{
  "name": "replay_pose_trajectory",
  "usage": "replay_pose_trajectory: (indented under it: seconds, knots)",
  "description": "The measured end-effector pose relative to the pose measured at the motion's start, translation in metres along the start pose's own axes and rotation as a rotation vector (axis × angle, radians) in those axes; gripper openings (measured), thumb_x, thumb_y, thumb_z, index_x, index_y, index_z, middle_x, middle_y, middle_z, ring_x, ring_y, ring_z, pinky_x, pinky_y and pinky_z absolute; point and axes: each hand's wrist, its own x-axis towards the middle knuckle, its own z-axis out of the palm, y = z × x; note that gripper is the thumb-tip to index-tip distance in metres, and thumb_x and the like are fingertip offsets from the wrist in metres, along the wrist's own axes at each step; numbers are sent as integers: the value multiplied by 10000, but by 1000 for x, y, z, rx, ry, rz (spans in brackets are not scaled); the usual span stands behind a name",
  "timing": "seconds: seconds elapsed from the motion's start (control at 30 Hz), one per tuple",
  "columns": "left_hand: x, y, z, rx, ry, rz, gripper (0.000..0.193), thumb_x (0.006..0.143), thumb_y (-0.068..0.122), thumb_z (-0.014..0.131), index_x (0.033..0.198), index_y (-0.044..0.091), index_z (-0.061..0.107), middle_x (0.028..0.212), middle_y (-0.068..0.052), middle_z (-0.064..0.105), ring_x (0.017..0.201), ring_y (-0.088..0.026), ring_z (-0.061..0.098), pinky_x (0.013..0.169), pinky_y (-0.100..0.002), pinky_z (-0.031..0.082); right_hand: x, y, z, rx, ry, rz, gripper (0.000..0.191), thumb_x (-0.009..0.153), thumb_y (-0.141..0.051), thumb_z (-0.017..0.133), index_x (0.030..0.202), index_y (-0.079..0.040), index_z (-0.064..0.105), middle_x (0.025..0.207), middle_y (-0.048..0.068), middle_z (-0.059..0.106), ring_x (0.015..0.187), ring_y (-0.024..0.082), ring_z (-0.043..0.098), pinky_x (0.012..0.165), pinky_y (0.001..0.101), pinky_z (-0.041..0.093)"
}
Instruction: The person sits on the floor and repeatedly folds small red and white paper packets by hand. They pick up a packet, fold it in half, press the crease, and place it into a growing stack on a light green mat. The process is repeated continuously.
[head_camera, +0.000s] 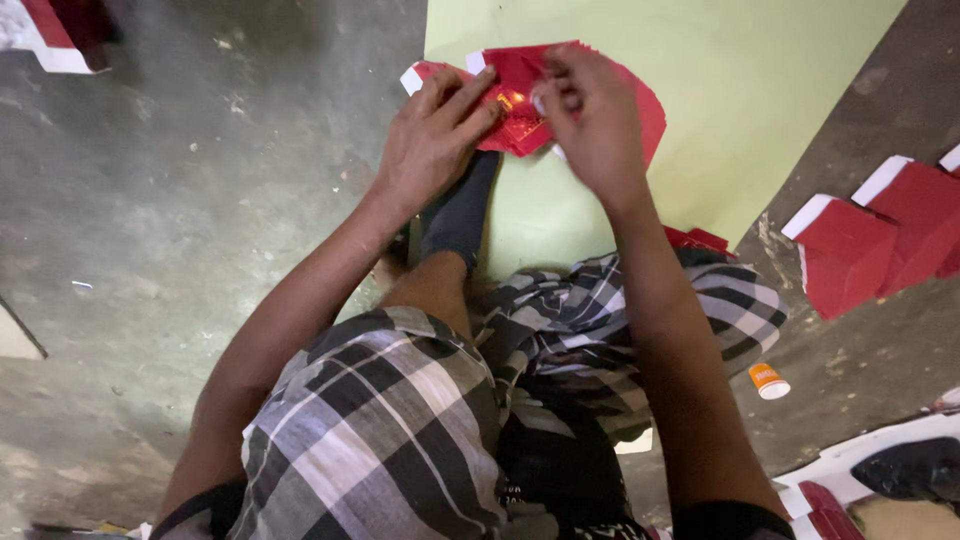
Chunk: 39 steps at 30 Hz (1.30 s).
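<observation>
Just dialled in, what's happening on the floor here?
A person sits on the grey concrete floor in a checked cloth wrap, working with both bare hands on a red folded card piece with white tabs. The left hand presses flat on its left part while the right hand pinches its upper middle. The piece lies on a pale green sheet. More red card pieces lie apart at the right, and a small orange-and-white container lies by the right forearm.
</observation>
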Motion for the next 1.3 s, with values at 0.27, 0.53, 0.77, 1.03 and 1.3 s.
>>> replay_pose_trajectory:
  seconds: [0.27, 0.53, 0.77, 1.03, 1.3]
  knots:
    - [-12, 4, -9, 27, 32, 24, 565, 949, 100, 727, 1495, 149, 591, 1539, -8, 543, 1323, -253, 569, 1031, -355, 573, -3, 4, -2, -252, 103, 88, 224, 939, -68, 827, 1115, -3, 705, 940, 120, 700, 782, 167, 687, 720, 290, 558]
    - [-10, 6, -5, 34, 49, 15, 662, 957, 65, 721, 1580, 146, 512, 1593, -91, 493, 1346, -292, 566, 1027, -372, 574, 4, -1, -7, -278, 34, -75, 251, 932, -108, 864, 1057, 17, 686, 910, 134, 678, 794, 203, 670, 715, 329, 544]
    - [-12, 5, -6, 22, 62, 23, 624, 933, 69, 732, 1530, 124, 559, 1545, -78, 551, 1319, -290, 602, 981, -388, 576, 2, 2, -3, -357, 13, 51, 203, 999, -146, 821, 1131, -29, 719, 1026, 104, 742, 873, 177, 719, 758, 303, 567]
    - [-11, 9, -6, -10, 98, 2, 572, 953, 48, 733, 1504, 114, 596, 1535, -96, 568, 1320, -296, 611, 1020, -385, 555, -3, 11, -5, -336, 35, -26, 221, 1012, -135, 820, 1174, -27, 715, 1042, 107, 729, 890, 141, 729, 765, 279, 579]
    - [-11, 4, -5, -32, 85, 17, 573, 954, 66, 720, 1507, 96, 572, 1539, -117, 558, 1323, -316, 593, 1035, -412, 551, -2, 14, -1, -37, -19, -5, 296, 1028, -122, 829, 1250, -14, 666, 1134, 133, 733, 967, 186, 732, 827, 296, 582]
